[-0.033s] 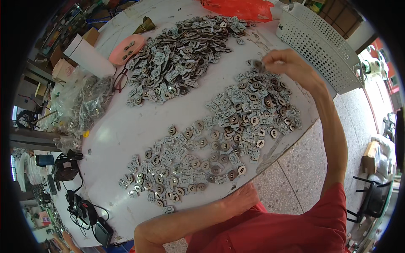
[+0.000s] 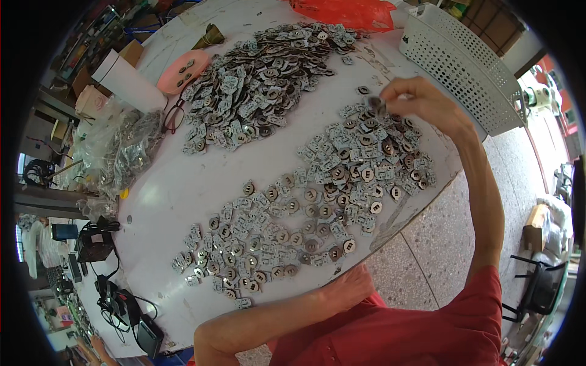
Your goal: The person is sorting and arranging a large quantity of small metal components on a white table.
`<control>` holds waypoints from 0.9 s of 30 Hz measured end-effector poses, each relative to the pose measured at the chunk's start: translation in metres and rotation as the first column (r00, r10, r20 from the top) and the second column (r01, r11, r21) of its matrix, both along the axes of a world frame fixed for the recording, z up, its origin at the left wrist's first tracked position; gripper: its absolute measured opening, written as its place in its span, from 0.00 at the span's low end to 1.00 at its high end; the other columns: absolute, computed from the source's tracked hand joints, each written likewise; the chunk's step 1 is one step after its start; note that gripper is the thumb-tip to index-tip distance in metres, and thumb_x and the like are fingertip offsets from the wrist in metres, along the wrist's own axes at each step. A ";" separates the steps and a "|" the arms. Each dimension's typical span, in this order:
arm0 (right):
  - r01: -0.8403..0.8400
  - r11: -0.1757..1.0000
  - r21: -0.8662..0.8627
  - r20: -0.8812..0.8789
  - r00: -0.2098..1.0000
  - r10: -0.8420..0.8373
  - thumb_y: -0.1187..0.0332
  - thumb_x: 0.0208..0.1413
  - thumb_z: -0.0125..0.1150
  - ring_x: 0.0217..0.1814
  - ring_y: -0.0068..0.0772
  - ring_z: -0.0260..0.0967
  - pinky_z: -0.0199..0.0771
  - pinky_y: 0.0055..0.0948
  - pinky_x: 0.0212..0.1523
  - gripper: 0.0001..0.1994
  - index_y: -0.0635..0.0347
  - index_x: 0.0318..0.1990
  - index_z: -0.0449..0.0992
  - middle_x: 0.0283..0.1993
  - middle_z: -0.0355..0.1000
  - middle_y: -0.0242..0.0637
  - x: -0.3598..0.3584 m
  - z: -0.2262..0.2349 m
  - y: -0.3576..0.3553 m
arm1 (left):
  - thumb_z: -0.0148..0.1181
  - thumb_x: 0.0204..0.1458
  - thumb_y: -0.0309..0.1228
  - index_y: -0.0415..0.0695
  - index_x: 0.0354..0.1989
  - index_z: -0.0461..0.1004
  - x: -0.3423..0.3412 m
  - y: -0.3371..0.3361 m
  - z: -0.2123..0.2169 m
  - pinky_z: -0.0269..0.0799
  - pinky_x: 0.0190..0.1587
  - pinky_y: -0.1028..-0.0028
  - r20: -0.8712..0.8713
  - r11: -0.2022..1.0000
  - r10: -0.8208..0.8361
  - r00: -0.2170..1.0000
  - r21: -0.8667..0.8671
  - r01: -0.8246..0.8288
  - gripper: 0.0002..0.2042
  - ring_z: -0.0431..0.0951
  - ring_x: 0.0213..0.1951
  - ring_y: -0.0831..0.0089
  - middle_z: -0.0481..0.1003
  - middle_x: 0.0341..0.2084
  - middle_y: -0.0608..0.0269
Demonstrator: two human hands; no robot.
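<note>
My right hand [image 2: 424, 105] hovers over the far end of the right-hand pile of small metal parts [image 2: 366, 155]. Its thumb and fingers pinch a small round metal part [image 2: 376, 106], smeared by motion. Beside it, one loose part [image 2: 363, 90] lies on the table. The parts are flat and grey, many with a round disc and dark slots. Several more are spread in a thin layer [image 2: 262, 222] toward the near left. My left hand [image 2: 353, 288] rests by the table's near edge, close to my lap; its fingers are hidden.
A larger heap of parts [image 2: 256, 85] covers the far middle of the white table [image 2: 165, 195]. Around it are a pink dish [image 2: 174, 76], glasses [image 2: 174, 117], a white bottle [image 2: 128, 82], plastic bags [image 2: 122, 146], a red bag [image 2: 348, 13] and a white perforated basket [image 2: 458, 64].
My right hand has shifted slightly nearer, bringing the pinched part lower over the pile. The loose part at the pile's far end now shows apart from my fingers. My left hand stays still.
</note>
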State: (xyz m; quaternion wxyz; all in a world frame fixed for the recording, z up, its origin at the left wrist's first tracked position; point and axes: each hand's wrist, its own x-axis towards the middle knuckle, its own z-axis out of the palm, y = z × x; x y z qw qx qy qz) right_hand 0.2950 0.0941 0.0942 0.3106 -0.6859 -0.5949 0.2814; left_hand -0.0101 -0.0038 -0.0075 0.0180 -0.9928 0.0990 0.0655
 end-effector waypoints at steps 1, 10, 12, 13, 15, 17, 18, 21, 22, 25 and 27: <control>-0.052 0.998 -0.017 0.046 0.998 0.053 0.66 0.49 0.60 0.42 0.29 0.69 0.67 0.27 0.46 0.11 0.62 0.37 0.78 0.39 0.74 0.37 -0.002 -0.001 -0.006 | 0.59 0.41 0.33 0.43 0.26 0.76 0.000 0.001 0.001 0.62 0.47 0.66 -0.028 1.000 -0.003 1.000 -0.009 0.002 0.08 0.75 0.30 0.71 0.75 0.20 0.66; 0.090 0.960 0.266 0.251 0.955 -0.159 0.63 0.46 0.62 0.36 0.33 0.72 0.71 0.30 0.39 0.13 0.61 0.38 0.78 0.35 0.75 0.37 0.040 -0.045 0.095 | 0.56 0.43 0.33 0.41 0.25 0.75 -0.001 -0.001 -0.003 0.62 0.47 0.65 0.178 0.999 -0.050 0.983 0.020 0.047 0.08 0.73 0.28 0.70 0.74 0.20 0.63; 0.129 0.924 0.361 0.312 0.917 -0.250 0.63 0.45 0.63 0.36 0.35 0.72 0.72 0.32 0.38 0.14 0.60 0.38 0.78 0.35 0.75 0.38 0.034 -0.055 0.114 | 0.55 0.43 0.32 0.41 0.25 0.75 -0.001 -0.003 -0.003 0.62 0.47 0.65 0.169 0.998 -0.037 0.985 0.055 0.028 0.08 0.73 0.28 0.70 0.74 0.20 0.63; 0.193 0.923 0.332 0.394 0.861 -0.321 0.62 0.44 0.63 0.37 0.37 0.73 0.72 0.33 0.39 0.14 0.59 0.38 0.78 0.35 0.75 0.39 0.025 -0.055 0.119 | 0.55 0.43 0.32 0.41 0.24 0.75 -0.003 -0.004 -0.005 0.61 0.47 0.65 0.173 0.999 -0.016 0.985 0.042 0.009 0.08 0.73 0.28 0.70 0.73 0.19 0.63; 0.250 0.918 0.307 0.476 0.795 -0.376 0.62 0.43 0.63 0.37 0.38 0.73 0.72 0.34 0.39 0.14 0.58 0.37 0.78 0.35 0.75 0.40 0.021 -0.054 0.126 | 0.54 0.42 0.32 0.42 0.23 0.75 -0.003 -0.005 -0.005 0.61 0.48 0.65 0.177 0.999 0.013 0.984 0.026 -0.018 0.08 0.72 0.28 0.70 0.73 0.18 0.63; 0.192 0.941 0.277 0.402 0.867 -0.295 0.63 0.42 0.63 0.39 0.40 0.73 0.72 0.36 0.40 0.14 0.57 0.37 0.78 0.35 0.75 0.40 0.035 -0.054 0.126 | 0.54 0.41 0.31 0.42 0.21 0.75 -0.002 -0.005 -0.003 0.61 0.48 0.66 0.135 0.998 0.037 0.990 0.040 -0.043 0.07 0.72 0.27 0.70 0.72 0.16 0.64; 0.189 0.943 0.275 0.405 0.867 -0.291 0.63 0.42 0.63 0.39 0.40 0.73 0.72 0.36 0.40 0.14 0.57 0.37 0.78 0.35 0.75 0.40 0.041 -0.055 0.126 | 0.54 0.41 0.31 0.42 0.21 0.75 -0.002 -0.004 -0.002 0.61 0.48 0.66 0.136 0.998 0.041 0.990 0.036 -0.046 0.07 0.72 0.27 0.70 0.72 0.16 0.64; 0.260 0.896 0.359 0.349 0.854 -0.387 0.64 0.42 0.62 0.39 0.42 0.73 0.71 0.37 0.42 0.14 0.55 0.38 0.78 0.34 0.75 0.40 0.056 -0.059 0.128 | 0.54 0.40 0.30 0.42 0.21 0.75 -0.001 0.000 0.005 0.61 0.48 0.66 0.131 0.999 0.045 0.990 -0.003 -0.045 0.06 0.71 0.25 0.71 0.71 0.15 0.63; 0.284 0.883 0.374 0.341 0.844 -0.415 0.64 0.42 0.61 0.40 0.42 0.73 0.71 0.37 0.43 0.14 0.54 0.39 0.78 0.36 0.75 0.40 0.060 -0.061 0.130 | 0.54 0.40 0.30 0.42 0.21 0.74 -0.001 0.004 0.010 0.62 0.48 0.66 0.145 1.000 0.025 0.989 0.011 -0.027 0.06 0.71 0.25 0.71 0.71 0.15 0.63; 0.299 0.883 0.360 0.397 0.808 -0.436 0.64 0.44 0.60 0.42 0.43 0.73 0.71 0.38 0.44 0.14 0.51 0.40 0.79 0.38 0.75 0.40 0.054 -0.060 0.137 | 0.54 0.40 0.29 0.42 0.21 0.74 -0.002 0.001 0.007 0.63 0.46 0.67 0.156 0.999 0.034 0.987 0.029 -0.039 0.05 0.71 0.25 0.71 0.71 0.15 0.63; 0.295 0.896 0.330 0.461 0.778 -0.426 0.64 0.44 0.59 0.44 0.43 0.73 0.71 0.39 0.45 0.14 0.50 0.41 0.79 0.40 0.75 0.40 0.052 -0.060 0.141 | 0.54 0.40 0.28 0.42 0.21 0.74 -0.002 -0.001 0.004 0.63 0.45 0.67 0.154 0.997 0.062 0.986 0.033 -0.068 0.05 0.71 0.25 0.71 0.71 0.16 0.63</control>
